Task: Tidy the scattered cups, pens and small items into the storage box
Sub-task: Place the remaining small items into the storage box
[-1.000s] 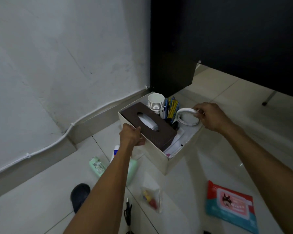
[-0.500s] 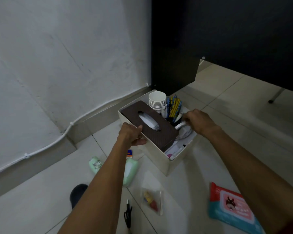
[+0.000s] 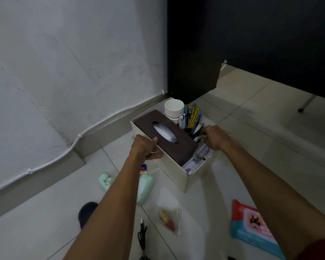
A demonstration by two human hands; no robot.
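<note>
A cream storage box stands on the tiled floor near the wall corner. Inside it are a brown tissue box, a stack of white paper cups and a bunch of pens. My left hand grips the box's near left rim beside the tissue box. My right hand reaches into the box's right side, fingers closed on a white tape roll that is mostly hidden behind the tissue box.
Loose on the floor: two mint-green items, a small clear bag with red and yellow bits, a black cable, a wet-wipes pack and a dark shoe. A black cabinet stands behind the box.
My right hand has carried the tape roll from above the box's right edge down into the box. My left hand stays on the box's rim.
</note>
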